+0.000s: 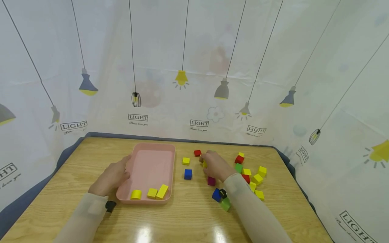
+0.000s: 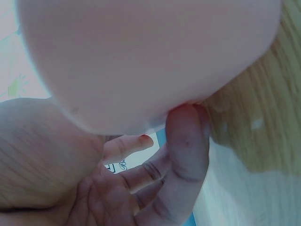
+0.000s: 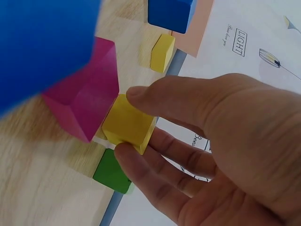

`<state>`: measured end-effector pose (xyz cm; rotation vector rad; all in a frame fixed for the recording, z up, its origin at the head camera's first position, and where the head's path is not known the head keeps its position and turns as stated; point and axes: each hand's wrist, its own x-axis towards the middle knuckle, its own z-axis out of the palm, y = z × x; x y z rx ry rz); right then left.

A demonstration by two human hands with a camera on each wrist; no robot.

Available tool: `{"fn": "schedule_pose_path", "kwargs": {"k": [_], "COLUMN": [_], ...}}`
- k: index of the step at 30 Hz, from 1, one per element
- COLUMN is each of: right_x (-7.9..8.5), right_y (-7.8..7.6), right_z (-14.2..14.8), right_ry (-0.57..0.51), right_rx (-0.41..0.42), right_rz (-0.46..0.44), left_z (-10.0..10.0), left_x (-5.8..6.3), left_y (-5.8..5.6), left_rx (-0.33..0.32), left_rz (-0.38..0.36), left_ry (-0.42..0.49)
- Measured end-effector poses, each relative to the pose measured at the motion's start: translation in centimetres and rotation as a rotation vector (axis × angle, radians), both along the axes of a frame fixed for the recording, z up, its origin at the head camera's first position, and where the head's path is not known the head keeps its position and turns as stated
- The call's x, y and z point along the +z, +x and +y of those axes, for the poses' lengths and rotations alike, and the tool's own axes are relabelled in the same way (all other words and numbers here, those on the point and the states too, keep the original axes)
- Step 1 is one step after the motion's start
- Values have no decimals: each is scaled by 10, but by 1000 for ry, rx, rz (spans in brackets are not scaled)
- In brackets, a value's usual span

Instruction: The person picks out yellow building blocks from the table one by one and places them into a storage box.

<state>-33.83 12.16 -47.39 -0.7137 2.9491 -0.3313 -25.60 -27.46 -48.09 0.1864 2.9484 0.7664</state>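
A pink tray (image 1: pixel 152 162) lies on the left part of the table, its left side held by my left hand (image 1: pixel 110 177). In the left wrist view, a fingertip (image 2: pixel 186 125) presses against the tray wall (image 2: pixel 141 61). Three yellow pieces lie at the tray's near end: a rounded block (image 1: pixel 136 194), a short block (image 1: pixel 152 193) and a longer one (image 1: pixel 162 191). My right hand (image 1: pixel 217 165) pinches a yellow block (image 3: pixel 129 122) between thumb and fingers. Close by it are a magenta block (image 3: pixel 82 101) and a green block (image 3: pixel 112 172).
Between tray and right hand sit a blue cube (image 1: pixel 188 174), a yellow block (image 1: pixel 186 161) and a red block (image 1: pixel 197 153). Several yellow, red and green blocks (image 1: pixel 257 179) cluster right of my forearm. Another blue block (image 1: pixel 216 195) and a light green one (image 1: pixel 225 204) lie nearer. Behind the table (image 1: pixel 182 216) hangs a patterned curtain (image 1: pixel 170 121).
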Motion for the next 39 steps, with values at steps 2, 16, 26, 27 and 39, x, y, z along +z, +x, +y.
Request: {"fn": "schedule_pose_path", "kwargs": {"k": [2, 16, 26, 27, 39], "right_x": [0, 1, 2, 2, 9], "right_y": [0, 0, 1, 1, 6], "right_z": [0, 0, -1, -1, -6], "right_ry": [-3, 2, -8, -12, -36], "right_rx": [1, 20, 27, 28, 88], "right_rz": [-6, -8, 3, 5, 78], "left_z": [0, 0, 2, 2, 2], "left_x": [0, 1, 1, 1, 2], "left_y": [0, 1, 1, 1, 1], "left_rx": [-5, -5, -1, -1, 3], "left_rz": [9, 11, 11, 10, 7], "left_ry": [1, 5, 12, 15, -4]}}
